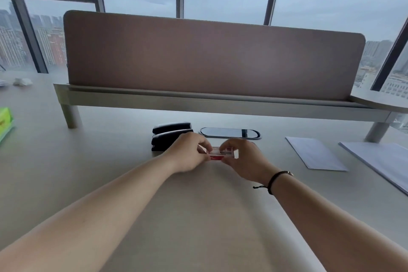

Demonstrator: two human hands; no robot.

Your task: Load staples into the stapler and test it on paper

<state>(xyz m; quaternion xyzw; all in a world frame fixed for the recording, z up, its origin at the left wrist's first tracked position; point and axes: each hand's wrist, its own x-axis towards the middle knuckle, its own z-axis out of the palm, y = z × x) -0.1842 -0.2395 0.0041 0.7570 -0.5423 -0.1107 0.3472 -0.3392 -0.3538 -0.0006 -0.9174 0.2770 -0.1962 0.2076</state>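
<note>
I see my left hand (189, 152) and right hand (240, 159) both pinching the small red-and-white cardboard staple box (218, 153) just in front of the black plastic stapler (170, 136) on the pale surface (198, 216), and a hard tug could scatter staples.

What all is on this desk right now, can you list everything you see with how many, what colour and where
stapler: one, black, on the desk behind the left hand
staple box: one, red and white, held between both hands at desk centre
cable cover: one, dark oval, set in the desk right of the stapler
paper sheets: two lots, white, on the desk to the right
green box: one, at the far left edge
white crumpled thing: one, far left, too blurred to identify
divider panel: one, brown, upright behind the desk
desk: one, pale beige
wristband: one, black, on the right wrist
left hand: pinching the box's left end
right hand: pinching its right end
</note>
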